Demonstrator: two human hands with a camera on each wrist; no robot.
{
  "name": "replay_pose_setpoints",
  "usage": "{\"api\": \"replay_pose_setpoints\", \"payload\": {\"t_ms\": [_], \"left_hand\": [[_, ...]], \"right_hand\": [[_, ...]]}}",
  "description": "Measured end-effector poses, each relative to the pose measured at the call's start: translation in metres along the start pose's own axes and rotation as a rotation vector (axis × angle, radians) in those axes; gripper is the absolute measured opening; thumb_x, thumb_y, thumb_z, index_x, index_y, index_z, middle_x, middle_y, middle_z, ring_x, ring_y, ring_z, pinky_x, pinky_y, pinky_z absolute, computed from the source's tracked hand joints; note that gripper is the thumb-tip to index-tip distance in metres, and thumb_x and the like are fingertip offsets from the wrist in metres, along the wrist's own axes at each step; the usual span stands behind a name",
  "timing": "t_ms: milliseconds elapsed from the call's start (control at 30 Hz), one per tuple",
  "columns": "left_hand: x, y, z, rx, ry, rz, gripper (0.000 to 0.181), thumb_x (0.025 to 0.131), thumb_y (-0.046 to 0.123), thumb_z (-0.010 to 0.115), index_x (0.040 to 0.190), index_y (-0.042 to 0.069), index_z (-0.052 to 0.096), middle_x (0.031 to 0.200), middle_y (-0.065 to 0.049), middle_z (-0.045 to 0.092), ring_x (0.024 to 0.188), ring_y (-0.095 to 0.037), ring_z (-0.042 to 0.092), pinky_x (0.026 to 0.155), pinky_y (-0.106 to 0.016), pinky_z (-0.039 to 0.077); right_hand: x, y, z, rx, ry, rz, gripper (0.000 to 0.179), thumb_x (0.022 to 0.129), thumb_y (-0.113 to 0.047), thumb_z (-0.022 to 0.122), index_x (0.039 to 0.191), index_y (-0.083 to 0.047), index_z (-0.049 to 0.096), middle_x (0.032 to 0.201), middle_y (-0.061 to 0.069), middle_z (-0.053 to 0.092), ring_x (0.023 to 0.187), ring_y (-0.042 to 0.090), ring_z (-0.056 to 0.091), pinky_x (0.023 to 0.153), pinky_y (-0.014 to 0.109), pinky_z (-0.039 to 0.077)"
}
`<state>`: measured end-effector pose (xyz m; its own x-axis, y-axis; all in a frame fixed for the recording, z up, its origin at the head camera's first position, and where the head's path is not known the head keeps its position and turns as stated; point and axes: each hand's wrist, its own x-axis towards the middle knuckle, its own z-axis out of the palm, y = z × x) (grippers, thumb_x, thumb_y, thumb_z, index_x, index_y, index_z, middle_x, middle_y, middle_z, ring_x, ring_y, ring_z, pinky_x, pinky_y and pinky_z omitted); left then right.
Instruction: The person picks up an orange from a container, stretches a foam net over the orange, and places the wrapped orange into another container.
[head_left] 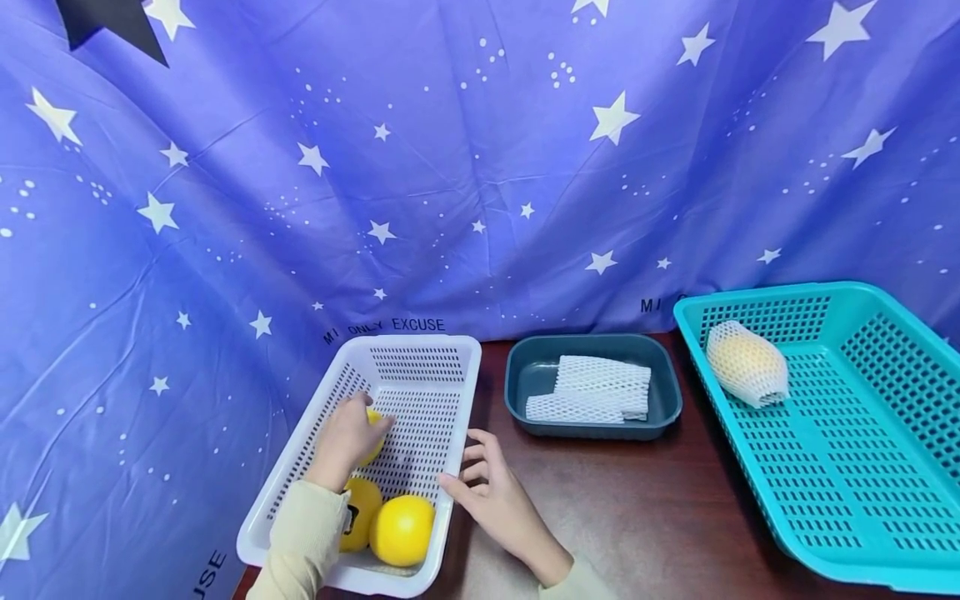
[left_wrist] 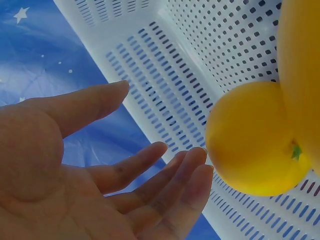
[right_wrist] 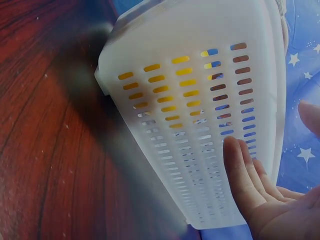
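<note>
My left hand (head_left: 347, 437) is inside the white basket (head_left: 467, 375), over a yellow, orange-like fruit (head_left: 372, 446) it partly hides. In the left wrist view the left hand (left_wrist: 145, 185) has its fingers extended and thumb apart, fingertips right at the edge of a round fruit (left_wrist: 255, 137) with a small green stem mark. Two more yellow fruits, one (head_left: 403, 530) in plain sight and one (head_left: 364, 510) partly behind the sleeve, lie at the basket's near end. My right hand (head_left: 495, 500) is at the basket's right side, fingers loosely extended along the slotted outer wall (right_wrist: 200, 135), thumb near the rim.
A dark blue-grey tray (head_left: 592, 430) holding white foam net sleeves (head_left: 603, 387) stands right of the white basket. Farther right is a large teal basket (head_left: 825, 467) with a yellowish fruit in a foam net (head_left: 746, 364). A starry blue curtain (head_left: 480, 167) hangs behind the brown table (head_left: 637, 500).
</note>
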<state>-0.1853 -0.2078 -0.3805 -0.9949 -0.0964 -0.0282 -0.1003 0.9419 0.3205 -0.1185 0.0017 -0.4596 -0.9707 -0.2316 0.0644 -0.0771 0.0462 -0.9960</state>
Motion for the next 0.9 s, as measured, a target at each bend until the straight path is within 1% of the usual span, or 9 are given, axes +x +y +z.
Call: {"api": "replay_pose_setpoints", "payload": {"t_ms": [67, 200, 367, 467, 567, 700, 767, 900], "left_hand": [[0.0, -0.001, -0.001, -0.001, 0.004, 0.001, 0.055, 0.092, 0.028, 0.068, 0.129, -0.01, 0.054, 0.128, -0.031, 0.056, 0.119, -0.048, 0.053, 0.099, -0.06, 0.044], [0.001, -0.003, -0.002, -0.006, -0.01, -0.015, 0.057, 0.093, 0.029, 0.066, 0.131, -0.011, 0.052, 0.13, -0.032, 0.054, 0.121, -0.049, 0.052, 0.101, -0.06, 0.043], [0.001, -0.004, -0.005, -0.024, -0.038, -0.04, 0.059, 0.094, 0.028, 0.065, 0.134, -0.012, 0.046, 0.133, -0.033, 0.051, 0.122, -0.05, 0.05, 0.102, -0.062, 0.041], [0.002, -0.005, -0.006, -0.024, -0.044, -0.053, 0.058, 0.094, 0.028, 0.065, 0.133, -0.011, 0.047, 0.131, -0.033, 0.052, 0.119, -0.05, 0.052, 0.099, -0.062, 0.043], [0.002, -0.006, -0.007, -0.012, -0.039, -0.059, 0.058, 0.094, 0.029, 0.065, 0.132, -0.01, 0.048, 0.129, -0.032, 0.054, 0.117, -0.049, 0.054, 0.096, -0.061, 0.045], [0.003, -0.008, -0.009, -0.004, -0.03, -0.052, 0.059, 0.094, 0.029, 0.065, 0.133, -0.011, 0.047, 0.128, -0.033, 0.054, 0.115, -0.048, 0.055, 0.094, -0.06, 0.046], [0.003, -0.009, -0.01, -0.003, -0.027, -0.048, 0.059, 0.094, 0.029, 0.065, 0.133, -0.011, 0.046, 0.127, -0.034, 0.054, 0.114, -0.048, 0.055, 0.093, -0.059, 0.047], [0.004, -0.011, -0.01, -0.003, -0.024, -0.048, 0.056, 0.094, 0.028, 0.065, 0.131, -0.011, 0.047, 0.126, -0.033, 0.054, 0.112, -0.047, 0.056, 0.092, -0.059, 0.048]], "right_hand": [[0.001, 0.001, 0.001, 0.01, 0.002, -0.001, 0.072, 0.092, -0.035, 0.071, 0.147, -0.012, 0.031, 0.124, 0.011, 0.053, 0.096, 0.015, 0.061, 0.079, 0.025, 0.054], [0.002, 0.004, 0.003, 0.032, 0.005, -0.013, 0.073, 0.09, -0.029, 0.074, 0.145, -0.008, 0.032, 0.124, 0.013, 0.053, 0.093, 0.016, 0.062, 0.077, 0.024, 0.055], [0.002, 0.003, 0.005, 0.069, 0.005, -0.014, 0.072, 0.089, -0.022, 0.075, 0.145, -0.003, 0.033, 0.116, 0.013, 0.053, 0.09, 0.016, 0.062, 0.074, 0.022, 0.054], [0.002, 0.001, 0.006, 0.123, 0.0, -0.015, 0.072, 0.089, -0.017, 0.074, 0.145, 0.0, 0.032, 0.112, 0.014, 0.054, 0.086, 0.014, 0.063, 0.072, 0.022, 0.054], [0.003, -0.001, 0.007, 0.182, -0.006, -0.013, 0.073, 0.088, -0.012, 0.075, 0.145, 0.003, 0.031, 0.11, 0.016, 0.053, 0.079, 0.012, 0.062, 0.067, 0.024, 0.055], [0.003, -0.002, 0.007, 0.239, -0.009, -0.003, 0.075, 0.087, -0.009, 0.075, 0.145, 0.003, 0.03, 0.11, 0.017, 0.053, 0.07, 0.012, 0.06, 0.06, 0.029, 0.056], [0.003, -0.002, 0.007, 0.248, -0.008, 0.0, 0.075, 0.087, -0.008, 0.076, 0.145, 0.003, 0.03, 0.11, 0.017, 0.054, 0.068, 0.012, 0.06, 0.059, 0.031, 0.057], [0.002, -0.001, 0.006, 0.231, -0.007, 0.003, 0.076, 0.087, -0.01, 0.076, 0.146, 0.003, 0.03, 0.111, 0.016, 0.055, 0.066, 0.014, 0.06, 0.061, 0.036, 0.057]]}}
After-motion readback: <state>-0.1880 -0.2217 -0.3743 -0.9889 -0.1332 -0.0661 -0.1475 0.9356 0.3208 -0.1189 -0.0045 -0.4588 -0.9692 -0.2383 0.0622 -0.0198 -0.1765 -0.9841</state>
